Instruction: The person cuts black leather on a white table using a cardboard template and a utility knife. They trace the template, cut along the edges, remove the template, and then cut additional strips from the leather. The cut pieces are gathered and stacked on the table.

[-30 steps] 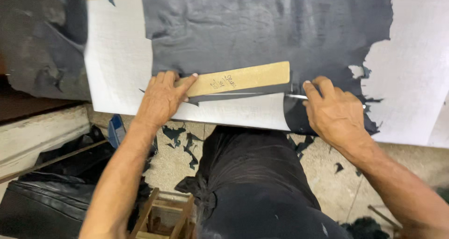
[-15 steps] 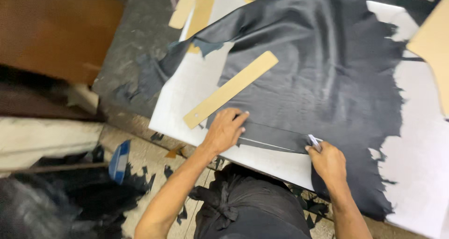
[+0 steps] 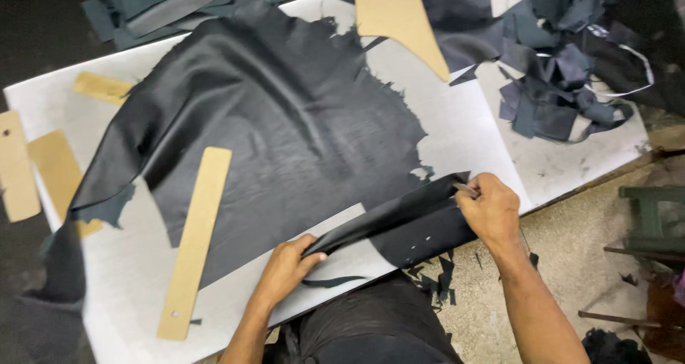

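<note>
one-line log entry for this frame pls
left hand: pinching cut leather strip | right hand: gripping strip's other end | template: lying on hide

black leather strip [image 3: 389,221] | long, narrow | lifted, pinched both ends

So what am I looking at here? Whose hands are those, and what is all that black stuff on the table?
The camera sits on a person's head and looks down, so you see their own two arms. There is no machine here, just bare hands. The big black sheet looks like leather, spread on a pale table. The left hand pinches one end of a long black strip, and the right hand grips the other end, along with something small I cannot make out. The long tan strip lying on the sheet is flat and stiff, maybe card or wood, like a pattern piece. A bigger tan piece lies at the top, beside a pile of dark scraps.
</note>
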